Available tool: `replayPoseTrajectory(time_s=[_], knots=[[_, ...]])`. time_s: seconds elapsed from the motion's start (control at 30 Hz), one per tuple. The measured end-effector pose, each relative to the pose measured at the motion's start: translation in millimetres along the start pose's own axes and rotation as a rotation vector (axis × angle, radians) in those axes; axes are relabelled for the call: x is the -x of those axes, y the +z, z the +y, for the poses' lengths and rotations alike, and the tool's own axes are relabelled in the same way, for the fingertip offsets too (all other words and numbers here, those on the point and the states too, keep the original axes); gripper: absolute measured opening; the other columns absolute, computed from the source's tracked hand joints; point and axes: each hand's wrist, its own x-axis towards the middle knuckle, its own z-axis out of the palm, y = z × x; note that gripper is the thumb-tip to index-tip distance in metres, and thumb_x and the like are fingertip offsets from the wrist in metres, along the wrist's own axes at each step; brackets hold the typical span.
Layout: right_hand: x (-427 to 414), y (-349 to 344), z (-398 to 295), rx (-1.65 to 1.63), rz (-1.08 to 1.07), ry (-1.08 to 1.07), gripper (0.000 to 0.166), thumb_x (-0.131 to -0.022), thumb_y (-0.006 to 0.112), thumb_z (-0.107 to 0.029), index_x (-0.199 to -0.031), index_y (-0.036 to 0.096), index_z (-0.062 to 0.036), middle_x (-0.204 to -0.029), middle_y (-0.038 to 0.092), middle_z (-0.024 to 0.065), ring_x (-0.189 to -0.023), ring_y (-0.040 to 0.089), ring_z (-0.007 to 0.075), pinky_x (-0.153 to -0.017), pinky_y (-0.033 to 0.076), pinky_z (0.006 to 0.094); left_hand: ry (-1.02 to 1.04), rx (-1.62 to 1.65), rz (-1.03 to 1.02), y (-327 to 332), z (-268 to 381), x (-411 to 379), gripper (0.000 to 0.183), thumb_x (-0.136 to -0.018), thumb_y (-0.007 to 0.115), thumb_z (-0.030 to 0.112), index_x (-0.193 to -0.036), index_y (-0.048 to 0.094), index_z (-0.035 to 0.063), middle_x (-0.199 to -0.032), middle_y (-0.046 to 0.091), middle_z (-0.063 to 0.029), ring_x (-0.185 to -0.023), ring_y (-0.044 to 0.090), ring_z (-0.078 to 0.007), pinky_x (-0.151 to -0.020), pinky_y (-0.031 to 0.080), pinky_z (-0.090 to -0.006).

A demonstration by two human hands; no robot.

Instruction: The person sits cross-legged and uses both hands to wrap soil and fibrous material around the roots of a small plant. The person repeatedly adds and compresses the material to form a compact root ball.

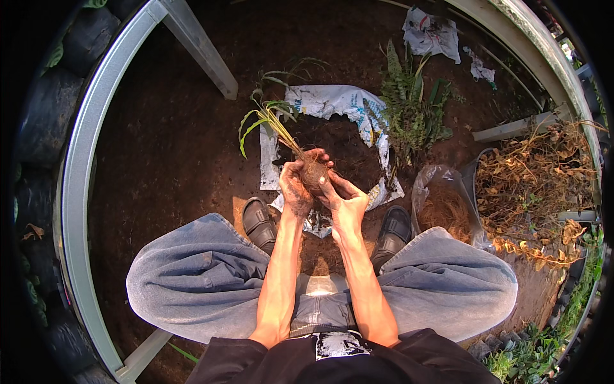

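Observation:
A leafy plant with several thin stems and a rounded, fibre-covered root ball [314, 176] is held between my two hands, its leaves pointing to the upper left. My left hand [296, 185], dark with soil, cups the ball from the left, its fingers reaching behind it. On the right side my right hand [344, 194] presses thumb and fingers against the ball. Below the hands, dark soil [352, 153] lies on an opened white plastic sack [331, 98] with printing on it.
Green ferns [412, 110] lie right of the sack. A clear plastic bag [443, 206] of brown fibre stands by my right knee, beside a container of dried plants [532, 192]. A metal frame [79, 192] curves along the left. More plastic scraps [431, 33] lie farther off.

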Motion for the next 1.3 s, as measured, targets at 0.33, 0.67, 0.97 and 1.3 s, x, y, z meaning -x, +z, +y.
replayPoseTrajectory(time_s=[0.33, 0.67, 0.97, 1.3], knots=[[-1, -3, 3, 0.067, 0.027, -0.084, 0.036, -0.075, 0.079, 0.001, -0.106, 0.064, 0.0108, -0.104, 0.066, 0.0156, -0.088, 0.064, 0.0171, -0.079, 0.054, 0.0266, 0.135, -0.167, 0.085, -4, -16, -5, 0.035, -0.092, 0.042, 0.028, -0.108, 0.056, 0.0001, -0.099, 0.062, -0.0141, -0.094, 0.062, -0.027, -0.085, 0.052, -0.0395], [3, -1, 10, 0.038, 0.063, -0.048, 0.035, -0.076, 0.078, 0.002, -0.107, 0.063, 0.0118, -0.106, 0.066, 0.0168, -0.086, 0.065, 0.0173, -0.079, 0.054, 0.0275, 0.044, -0.33, 0.143, 0, -6, -3, 0.027, -0.097, 0.046, 0.025, -0.097, 0.058, 0.0013, -0.102, 0.064, -0.0133, -0.096, 0.064, -0.0266, -0.085, 0.053, -0.0372], [-1, -6, 22, 0.238, 0.087, -0.314, 0.031, -0.074, 0.077, 0.006, -0.103, 0.066, 0.0115, -0.108, 0.066, 0.0161, -0.095, 0.064, 0.0182, -0.083, 0.055, 0.0286, -0.097, -0.201, 0.054, 5, 2, -3, 0.04, -0.099, 0.042, 0.041, -0.106, 0.055, 0.0035, -0.101, 0.064, -0.0137, -0.094, 0.064, -0.0259, -0.082, 0.054, -0.0351], [3, 2, 28, 0.437, 0.108, -0.642, 0.029, -0.073, 0.074, 0.01, -0.101, 0.069, 0.0071, -0.112, 0.066, 0.0161, -0.094, 0.065, 0.0183, -0.076, 0.057, 0.0282, 0.053, -0.24, 0.184, 10, -9, -2, 0.02, -0.099, 0.049, 0.025, -0.103, 0.053, 0.0054, -0.093, 0.061, -0.0102, -0.092, 0.063, -0.0247, -0.077, 0.056, -0.0368]])
